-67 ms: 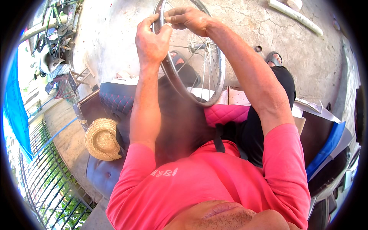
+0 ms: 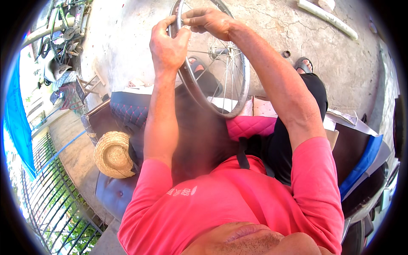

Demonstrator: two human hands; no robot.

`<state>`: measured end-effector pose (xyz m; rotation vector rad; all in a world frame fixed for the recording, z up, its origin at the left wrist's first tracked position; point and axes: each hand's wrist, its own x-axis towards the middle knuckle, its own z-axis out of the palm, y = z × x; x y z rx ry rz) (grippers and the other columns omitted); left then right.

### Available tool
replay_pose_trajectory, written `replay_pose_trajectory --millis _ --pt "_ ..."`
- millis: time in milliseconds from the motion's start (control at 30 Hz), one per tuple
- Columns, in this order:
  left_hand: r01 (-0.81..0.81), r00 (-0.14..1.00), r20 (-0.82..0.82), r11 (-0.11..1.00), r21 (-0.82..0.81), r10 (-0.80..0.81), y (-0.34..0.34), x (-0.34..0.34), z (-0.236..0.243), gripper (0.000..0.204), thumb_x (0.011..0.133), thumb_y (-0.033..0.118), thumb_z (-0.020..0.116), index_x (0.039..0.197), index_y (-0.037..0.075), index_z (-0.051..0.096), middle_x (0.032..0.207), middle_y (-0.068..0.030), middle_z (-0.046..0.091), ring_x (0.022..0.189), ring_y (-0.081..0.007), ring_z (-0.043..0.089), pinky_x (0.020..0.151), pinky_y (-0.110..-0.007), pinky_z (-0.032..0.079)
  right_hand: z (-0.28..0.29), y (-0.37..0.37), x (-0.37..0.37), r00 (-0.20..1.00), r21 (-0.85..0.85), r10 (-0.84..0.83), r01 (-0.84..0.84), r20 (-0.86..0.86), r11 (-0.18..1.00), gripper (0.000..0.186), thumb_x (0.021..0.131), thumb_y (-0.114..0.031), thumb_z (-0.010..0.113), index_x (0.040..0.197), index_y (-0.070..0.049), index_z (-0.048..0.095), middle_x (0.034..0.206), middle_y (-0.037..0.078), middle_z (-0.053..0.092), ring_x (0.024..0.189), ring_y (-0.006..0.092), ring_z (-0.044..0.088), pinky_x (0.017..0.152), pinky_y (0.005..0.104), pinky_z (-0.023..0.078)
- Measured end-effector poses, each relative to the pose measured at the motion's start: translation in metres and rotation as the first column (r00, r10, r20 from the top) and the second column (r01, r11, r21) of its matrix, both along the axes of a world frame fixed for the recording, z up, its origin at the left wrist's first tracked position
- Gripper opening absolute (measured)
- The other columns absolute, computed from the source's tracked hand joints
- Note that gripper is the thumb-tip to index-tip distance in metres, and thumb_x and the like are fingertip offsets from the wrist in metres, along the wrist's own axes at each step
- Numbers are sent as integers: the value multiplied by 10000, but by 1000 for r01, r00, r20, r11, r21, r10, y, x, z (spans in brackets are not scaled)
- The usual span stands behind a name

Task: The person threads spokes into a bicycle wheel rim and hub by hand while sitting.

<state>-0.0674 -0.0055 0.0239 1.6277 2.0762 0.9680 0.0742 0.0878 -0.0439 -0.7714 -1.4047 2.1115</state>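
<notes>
A bare bicycle wheel (image 2: 195, 86) with a grey metal rim and thin spokes stands upright and tilted in front of me, its lower edge at my lap. My left hand (image 2: 168, 47) grips the rim at its upper left side, thumb and fingers on either side of the metal. Just across from it, my right hand (image 2: 209, 22) reaches over the wheel with its fingers bent and pinched together against the inner side of the rim. Whatever small thing may be between those right fingertips is hidden. The hub (image 2: 219, 52) shows through the spokes.
A straw hat (image 2: 114, 154) lies on the blue padded seat to my left. Pink quilted cloth (image 2: 250, 127) is beside my legs. On the concrete floor are a white pipe (image 2: 328, 18) and a small dark ring (image 2: 286, 54). Bicycle parts (image 2: 68, 34) crowd the far left.
</notes>
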Motion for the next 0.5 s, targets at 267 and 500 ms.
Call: replay_pose_trajectory --millis 267,500 --pt "0 1000 22 1000 -10 0 0 -2 -1 456 877 121 701 1276 -82 610 869 -129 725 762 -140 691 664 -262 509 0 2 -2 999 -24 20 -19 29 1000 538 978 -332 690 1401 -11 600 1198 121 676 1099 202 613 1034 351 468" --pt "2 999 47 1000 -5 -1 -1 -6 -3 447 884 113 687 1279 -80 612 894 -127 723 778 -148 705 670 -263 524 2 -3 -12 999 -36 -27 28 22 999 422 992 -273 672 1327 -19 647 1083 61 670 963 135 581 928 314 475"
